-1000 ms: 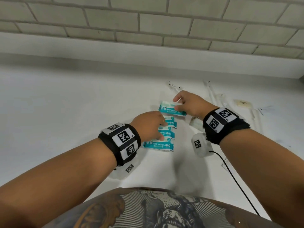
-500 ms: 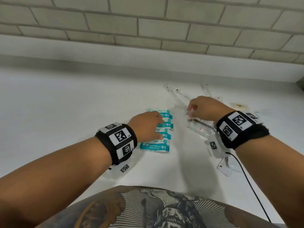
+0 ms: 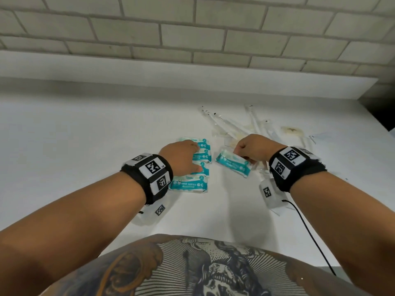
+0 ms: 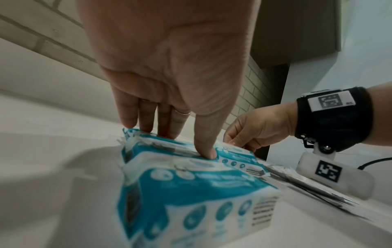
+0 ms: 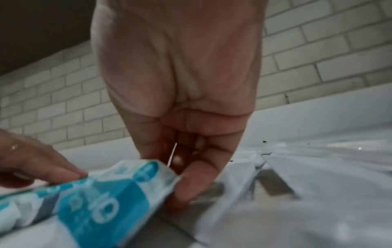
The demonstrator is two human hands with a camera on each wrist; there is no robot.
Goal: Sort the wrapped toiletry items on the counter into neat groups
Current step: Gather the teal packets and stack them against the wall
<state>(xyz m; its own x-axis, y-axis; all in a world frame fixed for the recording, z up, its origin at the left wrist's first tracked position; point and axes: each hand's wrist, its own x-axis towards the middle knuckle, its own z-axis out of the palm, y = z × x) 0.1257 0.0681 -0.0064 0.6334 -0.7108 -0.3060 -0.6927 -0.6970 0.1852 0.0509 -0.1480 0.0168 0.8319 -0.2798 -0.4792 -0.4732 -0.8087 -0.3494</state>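
Several teal-and-white wipes packs [image 3: 189, 184] lie in a column on the white counter [image 3: 85, 146]. My left hand [image 3: 196, 159] rests on the column with straight fingers. In the left wrist view its thumb [image 4: 208, 151] presses between two packs [image 4: 191, 193]. Just right of the column, my right hand [image 3: 241, 155] pinches the end of another teal wipes pack [image 3: 233, 165], which sits tilted. The right wrist view shows that pinch [image 5: 180, 177] on the pack's [image 5: 101, 209] crimped end.
A loose pile of clear-wrapped, long thin items [image 3: 233, 127] lies behind and under my right hand. A small round pale packet [image 3: 290, 130] sits further right. A black cable [image 3: 307, 229] trails from my right wrist. The counter ends at a dark gap [image 3: 382, 112] on the right.
My right hand left the pack it set at the column's far end, went right to the clear-wrapped pile, and now holds another wipes pack beside the column. The left hand stayed put.
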